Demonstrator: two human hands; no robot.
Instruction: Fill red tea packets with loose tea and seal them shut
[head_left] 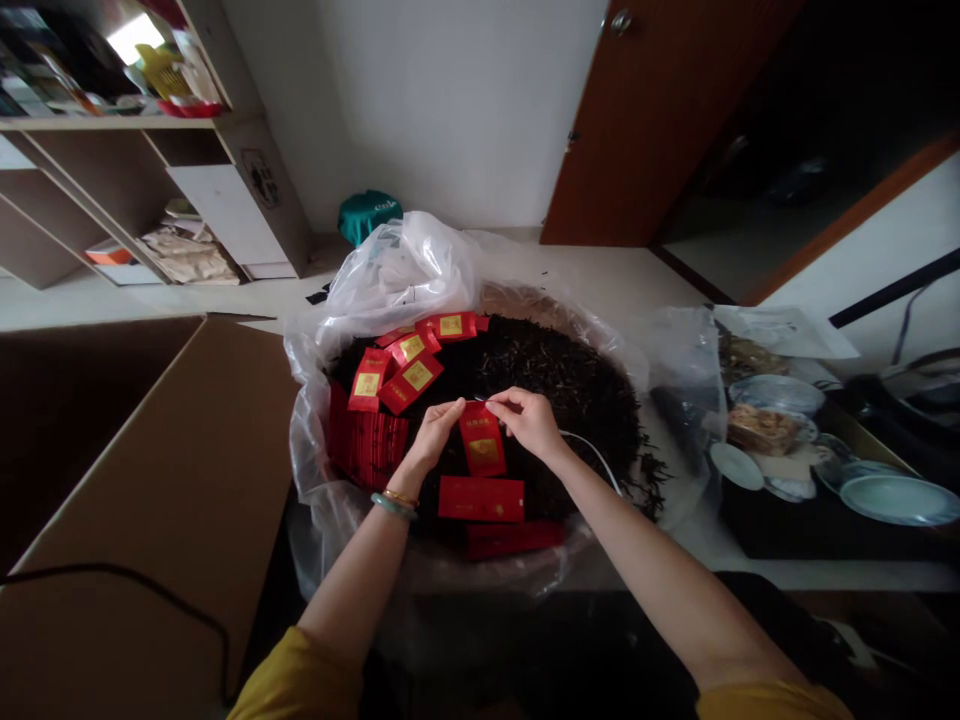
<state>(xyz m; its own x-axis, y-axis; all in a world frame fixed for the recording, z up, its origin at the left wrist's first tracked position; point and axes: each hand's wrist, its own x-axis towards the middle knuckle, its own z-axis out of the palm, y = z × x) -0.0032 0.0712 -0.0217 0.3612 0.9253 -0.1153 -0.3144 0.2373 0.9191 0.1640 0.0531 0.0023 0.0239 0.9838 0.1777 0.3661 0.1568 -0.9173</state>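
Observation:
A red packet [483, 440] with gold print hangs upright between my two hands, gripped along its top edge. My left hand [436, 430] is closed on its upper left corner, thumb and fingers pressed together. At the upper right corner, my right hand [527, 418] pinches the packet; a small dark thing shows at its fingertips, too small to name. Below lie dark dried leaves [555, 360], like loose tea, in a clear plastic bag [304, 400]. A flat red packet [481, 499] rests on the leaves just nearer to me.
Several filled-looking red packets [411, 384] lie loose at the left, above a row of stacked packets [367, 446]. A cardboard box [187, 450] stands left. On the right, a dark tray [810, 535] holds dishes. A white cord [600, 460] crosses the leaves.

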